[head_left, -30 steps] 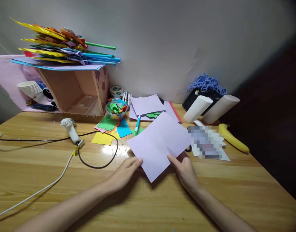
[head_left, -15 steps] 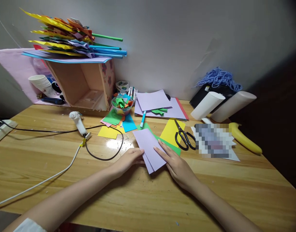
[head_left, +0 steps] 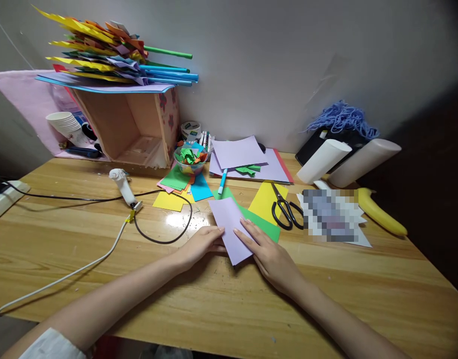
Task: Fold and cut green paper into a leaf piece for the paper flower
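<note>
A lilac sheet of paper [head_left: 229, 219] lies folded in half on the wooden table [head_left: 326, 294], over a green sheet [head_left: 264, 227]. My left hand [head_left: 199, 244] rests at the sheet's left edge with its fingertips touching the paper. My right hand [head_left: 268, 254] lies flat on the lower right part of the sheet, fingers stretched out and pressing it down. Neither hand grips anything.
Black scissors [head_left: 285, 212] lie on a yellow sheet [head_left: 264, 199] right of the fold. A glue gun [head_left: 122, 185] with its cable, a bowl of paper scraps [head_left: 189, 159], coloured sheets, a wooden box [head_left: 127, 127], two white rolls [head_left: 322, 160] and a banana [head_left: 382, 214] stand behind.
The open lilac sheet held up a second ago has been folded in half and laid on the table. My right hand moved onto it and now presses it flat.
</note>
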